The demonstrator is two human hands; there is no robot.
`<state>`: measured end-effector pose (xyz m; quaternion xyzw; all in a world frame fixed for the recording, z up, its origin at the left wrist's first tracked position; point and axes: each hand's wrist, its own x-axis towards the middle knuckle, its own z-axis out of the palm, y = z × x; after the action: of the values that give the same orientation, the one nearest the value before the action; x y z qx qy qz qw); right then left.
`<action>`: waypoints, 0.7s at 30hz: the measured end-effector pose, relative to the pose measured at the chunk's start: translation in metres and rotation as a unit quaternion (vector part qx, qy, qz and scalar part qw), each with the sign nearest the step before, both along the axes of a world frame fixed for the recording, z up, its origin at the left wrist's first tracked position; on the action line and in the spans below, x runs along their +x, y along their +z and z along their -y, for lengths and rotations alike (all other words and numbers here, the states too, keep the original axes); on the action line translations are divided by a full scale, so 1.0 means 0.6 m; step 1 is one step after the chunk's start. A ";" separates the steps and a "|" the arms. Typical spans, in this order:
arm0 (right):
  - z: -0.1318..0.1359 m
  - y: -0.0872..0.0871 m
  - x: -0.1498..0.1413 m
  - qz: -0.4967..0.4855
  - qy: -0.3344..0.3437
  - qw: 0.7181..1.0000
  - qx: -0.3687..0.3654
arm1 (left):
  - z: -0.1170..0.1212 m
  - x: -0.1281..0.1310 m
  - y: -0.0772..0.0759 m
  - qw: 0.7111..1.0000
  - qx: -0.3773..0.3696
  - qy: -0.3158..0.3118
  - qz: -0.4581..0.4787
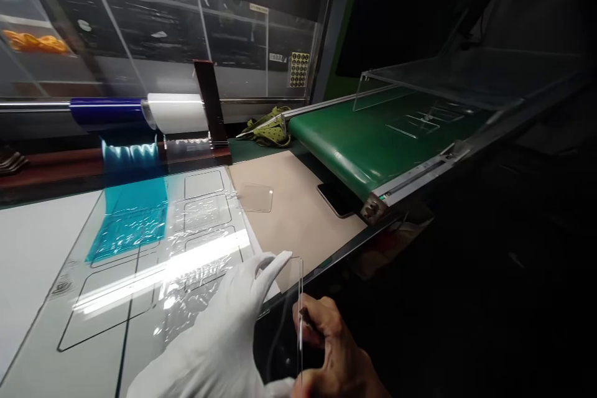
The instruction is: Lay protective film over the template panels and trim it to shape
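Observation:
My left hand (224, 329), in a white glove, grips a thin clear plastic panel (300, 280) with a rounded corner. The panel is tilted nearly edge-on to me, in front of the table's near edge. My bare right hand (333, 345) is closed at the panel's right side, fingers bent against its edge. Something small and dark (305, 317) shows between those fingers; its kind is unclear. Another clear panel (257, 198) lies flat on the tan board (293, 224) beyond.
A green conveyor belt (336, 137) carries clear pieces beneath a transparent cover (448, 81). Beside it lies a phone (336, 200). Blue film (135, 199) hangs from a roll (109, 113) next to a white roll (177, 113). Black rounded outlines mark the glossy sheet (112, 336). A spotted green cloth (268, 130) sits behind.

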<state>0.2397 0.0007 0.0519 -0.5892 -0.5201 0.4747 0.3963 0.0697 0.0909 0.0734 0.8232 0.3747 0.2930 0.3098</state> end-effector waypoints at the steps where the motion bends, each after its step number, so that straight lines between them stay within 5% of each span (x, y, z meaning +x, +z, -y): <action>1: 0.002 -0.002 0.006 -0.003 -0.005 1.000 -0.011 | 0.008 0.007 0.011 1.000 0.020 -0.008 0.000; 6: 0.015 -0.036 0.018 -0.026 -0.036 0.999 -0.018 | 0.028 0.032 0.048 0.997 0.030 -0.009 -0.076; 10: 0.018 -0.068 0.008 -0.038 -0.113 0.973 0.199 | 0.018 0.032 0.048 0.986 0.097 0.014 -0.135; 13: -0.002 -0.059 0.015 -0.038 -0.166 0.935 0.311 | 0.008 0.020 0.046 0.968 0.146 0.077 -0.187; 16: -0.057 -0.036 0.041 0.055 -0.150 0.936 0.315 | 0.002 0.000 0.043 0.963 0.155 0.102 -0.193; 19: -0.143 -0.031 0.068 0.238 -0.058 0.934 0.261 | -0.002 -0.029 0.033 0.978 0.072 0.126 -0.149; 21: -0.203 -0.042 0.078 0.371 0.000 0.902 0.219 | -0.003 -0.057 0.022 0.988 -0.091 0.123 -0.034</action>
<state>0.2865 0.1223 0.0265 -0.6211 -0.7202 0.0958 0.2938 0.0354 0.0925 0.0864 0.7488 0.5088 0.2653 0.3316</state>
